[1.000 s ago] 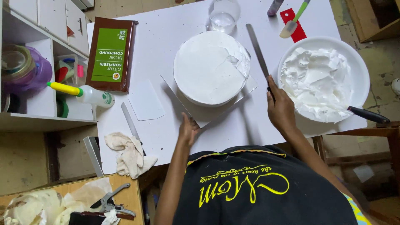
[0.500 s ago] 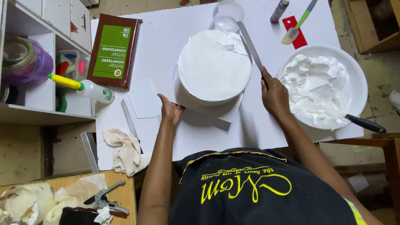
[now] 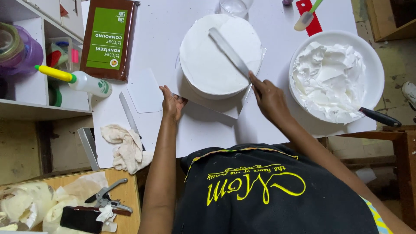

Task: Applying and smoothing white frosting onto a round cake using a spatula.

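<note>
A round white frosted cake [image 3: 216, 60] sits on a square board on the white table [image 3: 160, 30]. My right hand [image 3: 268, 97] grips a long metal spatula [image 3: 229, 51], its blade lying flat across the cake's top. At the board's left corner, my left hand [image 3: 172, 103] rests with fingers on its edge. To the right stands a white bowl of whipped cream [image 3: 333, 78] with a black-handled tool [image 3: 380, 117] leaning in it.
A brown and green chocolate block [image 3: 108, 39] lies at the left, beside a squeeze bottle [image 3: 80, 80], a white scraper [image 3: 145, 91], a knife [image 3: 128, 115] and a crumpled cloth [image 3: 125, 145]. A glass [image 3: 234, 6], red comb scraper [image 3: 308, 17] and shelf unit [image 3: 26, 56] sit around.
The spatula blade swung from the cake's right side onto its top. My left hand slid left along the board as the cake turned.
</note>
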